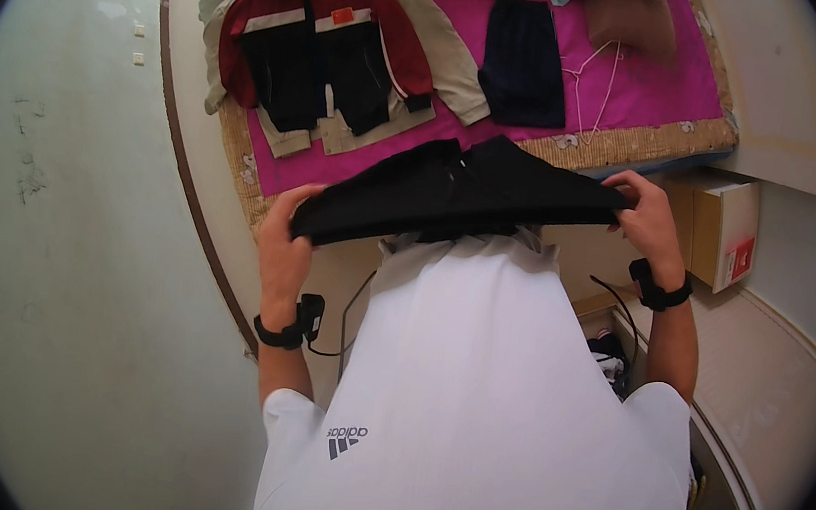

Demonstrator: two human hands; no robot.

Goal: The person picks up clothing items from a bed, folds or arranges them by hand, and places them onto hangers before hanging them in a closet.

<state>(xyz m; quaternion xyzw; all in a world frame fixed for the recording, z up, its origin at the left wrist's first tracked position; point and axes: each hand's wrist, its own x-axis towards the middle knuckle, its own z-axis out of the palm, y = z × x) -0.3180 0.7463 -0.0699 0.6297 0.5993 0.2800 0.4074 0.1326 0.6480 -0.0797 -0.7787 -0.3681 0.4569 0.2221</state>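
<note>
A black folded garment (466, 191) stretches between my two hands in front of my body, above the near edge of the bed. My left hand (286, 236) grips its left end, with the thumb in front. At the opposite end, my right hand (646, 217) pinches the corner of the cloth. The garment's upper edge rises to two peaks, with a small shiny spot near the middle. Its exact kind is unclear because of the folds. Both wrists wear black straps, and a small black device sits on the left one.
Across the bed's pink sheet (647, 101) lie a red and black jacket (301, 41) over beige clothing, folded dark trousers (523, 62), a white hanger (588, 89) and pillows (631, 24). A wall (60, 215) runs along the left. Cabinets and an open drawer (723, 231) stand at right.
</note>
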